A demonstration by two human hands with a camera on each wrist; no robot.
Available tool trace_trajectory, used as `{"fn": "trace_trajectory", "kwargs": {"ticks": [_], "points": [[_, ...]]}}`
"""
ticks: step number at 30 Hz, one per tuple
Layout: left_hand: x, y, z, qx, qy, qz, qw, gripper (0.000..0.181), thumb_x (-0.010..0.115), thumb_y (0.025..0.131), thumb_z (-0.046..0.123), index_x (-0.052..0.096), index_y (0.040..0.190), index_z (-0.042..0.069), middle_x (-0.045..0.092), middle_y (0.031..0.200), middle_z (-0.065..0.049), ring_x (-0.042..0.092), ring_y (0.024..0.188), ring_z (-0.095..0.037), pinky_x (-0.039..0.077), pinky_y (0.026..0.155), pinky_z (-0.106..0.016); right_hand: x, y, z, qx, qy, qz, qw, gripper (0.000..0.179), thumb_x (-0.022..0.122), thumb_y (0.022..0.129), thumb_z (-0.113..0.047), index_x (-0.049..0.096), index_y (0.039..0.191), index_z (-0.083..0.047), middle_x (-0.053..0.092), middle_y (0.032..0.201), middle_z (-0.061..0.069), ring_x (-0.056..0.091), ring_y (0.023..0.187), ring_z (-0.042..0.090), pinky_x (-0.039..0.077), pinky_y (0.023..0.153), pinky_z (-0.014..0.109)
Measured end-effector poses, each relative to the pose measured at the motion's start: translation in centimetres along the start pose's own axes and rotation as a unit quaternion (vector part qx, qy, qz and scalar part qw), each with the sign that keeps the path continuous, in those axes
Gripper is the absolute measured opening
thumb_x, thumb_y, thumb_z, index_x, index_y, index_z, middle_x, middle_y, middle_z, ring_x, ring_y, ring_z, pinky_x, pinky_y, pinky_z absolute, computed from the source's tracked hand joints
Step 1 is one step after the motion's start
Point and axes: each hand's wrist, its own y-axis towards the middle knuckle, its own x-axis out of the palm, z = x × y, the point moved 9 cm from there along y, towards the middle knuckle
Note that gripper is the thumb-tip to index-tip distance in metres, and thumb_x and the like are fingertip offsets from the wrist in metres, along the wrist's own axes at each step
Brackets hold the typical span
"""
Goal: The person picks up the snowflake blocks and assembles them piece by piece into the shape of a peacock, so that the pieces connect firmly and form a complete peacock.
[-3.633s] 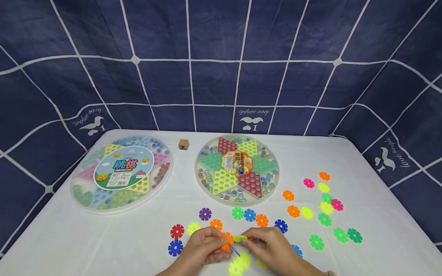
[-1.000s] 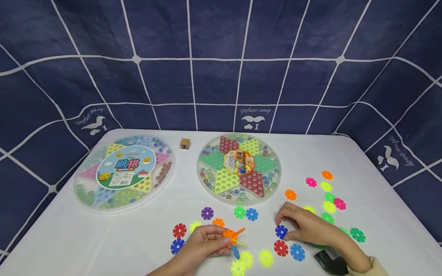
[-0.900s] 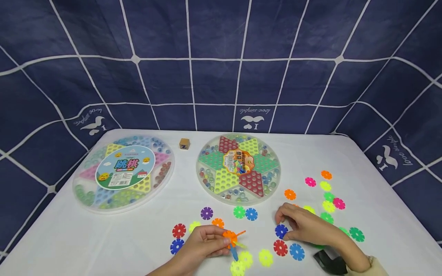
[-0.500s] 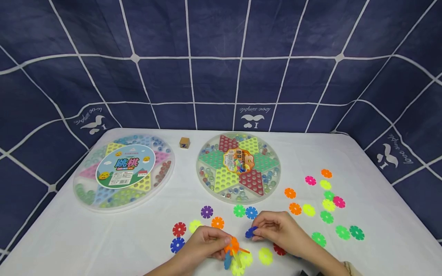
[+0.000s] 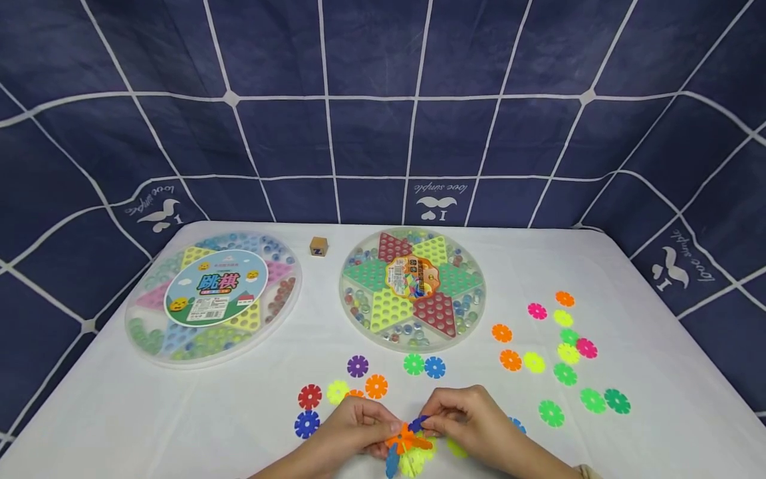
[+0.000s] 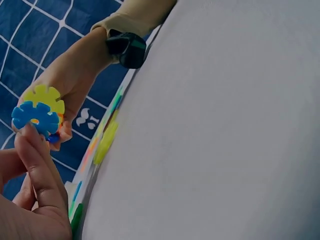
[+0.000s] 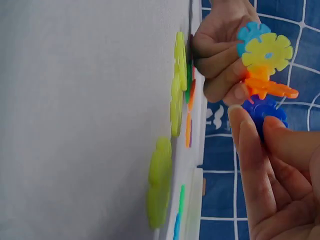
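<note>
My left hand [image 5: 359, 431] pinches a small cluster of slotted snowflake discs. At its middle is an orange disc [image 5: 399, 439], with a light blue disc [image 6: 46, 118], a yellow disc [image 7: 279, 47] and a second orange disc [image 7: 280, 90] sticking out from it. Between thumb and fingers my right hand [image 5: 475, 426] pinches a dark blue snowflake disc [image 7: 261, 114]. That disc's edge is right at the orange middle disc in the head and right wrist views. Yellow discs [image 5: 411, 462] lie on the tablecloth under the cluster.
Loose snowflake discs lie around, among them a red one [image 5: 310, 396], a purple one [image 5: 358, 366] and a green one [image 5: 551, 413]. Two round Chinese checkers sets, one left [image 5: 217, 287] and one centre [image 5: 391, 311], stand behind with a wooden letter cube [image 5: 318, 247].
My right hand has picked the dark blue disc up from the right and brought it left to the cluster. My left hand has turned the cluster and lowered it slightly.
</note>
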Motion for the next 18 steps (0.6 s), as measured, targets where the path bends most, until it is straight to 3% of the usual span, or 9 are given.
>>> {"fn": "trace_trajectory", "kwargs": {"ticks": [3, 9, 18], "points": [[0.1, -0.1, 0.0, 0.004, -0.012, -0.005, 0.9999, 0.021, 0.066, 0.087, 0.012, 0.068, 0.092, -0.008, 0.063, 0.066, -0.002, 0.056, 0.054, -0.007, 0.051, 0.057, -0.019, 0.0, -0.1, -0.2, -0.017, -0.028, 0.006, 0.9995, 0.004, 0.067, 0.084, -0.005, 0.066, 0.083, -0.008, 0.069, 0.079, 0.002, 0.064, 0.065, 0.014, 0.055, 0.055, 0.027], [0.3, -0.3, 0.3, 0.012, -0.020, -0.015, 0.9996, 0.021, 0.065, 0.088, 0.012, 0.067, 0.094, -0.008, 0.063, 0.067, -0.002, 0.057, 0.055, -0.007, 0.051, 0.057, -0.018, -0.3, -0.1, -0.4, -0.015, -0.004, 0.012, 0.9998, 0.004, 0.066, 0.085, -0.002, 0.066, 0.083, -0.004, 0.069, 0.080, 0.004, 0.066, 0.068, 0.016, 0.056, 0.056, 0.029], [0.3, -0.2, 1.0, 0.017, -0.016, -0.025, 0.9994, 0.023, 0.065, 0.089, 0.013, 0.067, 0.094, -0.010, 0.063, 0.066, -0.002, 0.055, 0.055, -0.008, 0.050, 0.056, -0.018, -0.7, 0.0, -1.2, -0.051, 0.004, 0.011, 0.9986, 0.004, 0.065, 0.085, 0.002, 0.066, 0.084, -0.002, 0.068, 0.079, 0.008, 0.067, 0.067, 0.018, 0.056, 0.054, 0.030]]}}
